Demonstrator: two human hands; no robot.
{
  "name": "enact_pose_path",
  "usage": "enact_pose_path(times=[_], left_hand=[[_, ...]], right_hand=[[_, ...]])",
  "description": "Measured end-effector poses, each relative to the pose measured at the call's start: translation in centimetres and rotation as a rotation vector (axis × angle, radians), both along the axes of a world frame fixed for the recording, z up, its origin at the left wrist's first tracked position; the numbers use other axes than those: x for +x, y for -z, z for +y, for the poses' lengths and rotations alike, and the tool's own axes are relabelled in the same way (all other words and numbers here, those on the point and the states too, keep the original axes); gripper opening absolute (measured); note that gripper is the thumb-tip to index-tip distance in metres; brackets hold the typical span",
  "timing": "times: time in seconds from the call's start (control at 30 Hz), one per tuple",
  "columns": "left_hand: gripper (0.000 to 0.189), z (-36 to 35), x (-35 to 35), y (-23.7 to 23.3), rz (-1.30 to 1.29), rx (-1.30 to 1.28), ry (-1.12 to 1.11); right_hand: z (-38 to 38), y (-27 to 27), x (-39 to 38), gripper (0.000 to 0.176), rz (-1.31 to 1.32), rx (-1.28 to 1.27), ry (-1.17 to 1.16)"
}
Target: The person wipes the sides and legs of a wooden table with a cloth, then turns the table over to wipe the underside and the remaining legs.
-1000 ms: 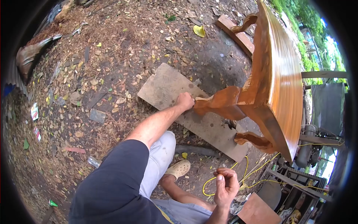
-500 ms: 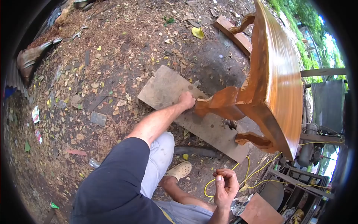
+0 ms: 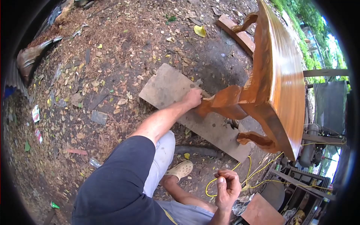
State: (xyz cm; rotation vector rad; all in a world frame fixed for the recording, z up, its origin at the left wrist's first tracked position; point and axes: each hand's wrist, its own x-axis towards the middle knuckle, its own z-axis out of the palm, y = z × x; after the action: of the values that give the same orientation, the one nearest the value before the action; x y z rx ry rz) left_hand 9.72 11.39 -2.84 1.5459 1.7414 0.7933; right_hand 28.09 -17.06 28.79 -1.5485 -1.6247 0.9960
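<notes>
My left hand (image 3: 192, 98) reaches to the foot of a carved, orange-brown wooden table leg (image 3: 225, 99). Its fingers are curled closed against the leg's end; anything inside them is hidden. The leg belongs to a varnished wooden table (image 3: 283, 78) with a glossy top, which looks sideways in this tilted view. Under the leg lies a flat, spotted board (image 3: 163, 84). My right hand (image 3: 228, 188) is raised at the lower right, apart from the table. Its thumb presses on the bent, dark-stained fingers, and I cannot make out what they pinch.
Another board (image 3: 236, 35) lies beneath a far table leg. A yellow cord (image 3: 249, 170) runs across the ground at the right. Near a cluttered rack (image 3: 307, 187) lies a reddish square panel (image 3: 262, 211). Dry leaves and scraps cover the soil; corrugated metal (image 3: 32, 62) stands at left.
My left hand has shifted slightly up and right along the foot of the leg, the forearm following. My right hand stays nearly still.
</notes>
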Motion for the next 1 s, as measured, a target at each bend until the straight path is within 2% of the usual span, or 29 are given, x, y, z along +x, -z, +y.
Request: enact_pose_path(times=[0.17,0.27,0.47,0.57,0.77,0.87,1.0], left_hand=[[0.016,0.9,0.7,-0.4,0.041,0.157,0.126],[0.016,0.8,0.3,-2.9,-0.04,0.078,0.137],[0.02,1.7,-0.4,-4.8,-0.286,-0.022,0.078],[0.023,2.0,-0.8,-5.9,-0.522,-0.068,0.018],[0.024,3.1,-3.3,-10.1,-0.76,-0.001,0.172],[0.025,1.9,-4.4,-13.9,-0.584,0.11,0.204],[0.024,1.1,-3.2,-11.7,-0.567,0.042,0.105]], right_hand=[[0.2,0.3,-0.3,0.009,0.011,-0.001,0.068],[0.2,-0.2,-0.2,0.012,0.024,-0.018,0.012],[0.3,-0.4,-0.8,0.011,0.052,-0.036,-0.007],[0.4,-0.4,-1.2,0.011,0.067,-0.051,0.001],[0.5,-0.1,-1.5,0.011,0.072,-0.06,-0.002],[0.5,0.0,-1.6,0.011,0.081,-0.065,0.015],[0.5,0.6,-1.3,0.013,0.088,-0.053,0.058]])
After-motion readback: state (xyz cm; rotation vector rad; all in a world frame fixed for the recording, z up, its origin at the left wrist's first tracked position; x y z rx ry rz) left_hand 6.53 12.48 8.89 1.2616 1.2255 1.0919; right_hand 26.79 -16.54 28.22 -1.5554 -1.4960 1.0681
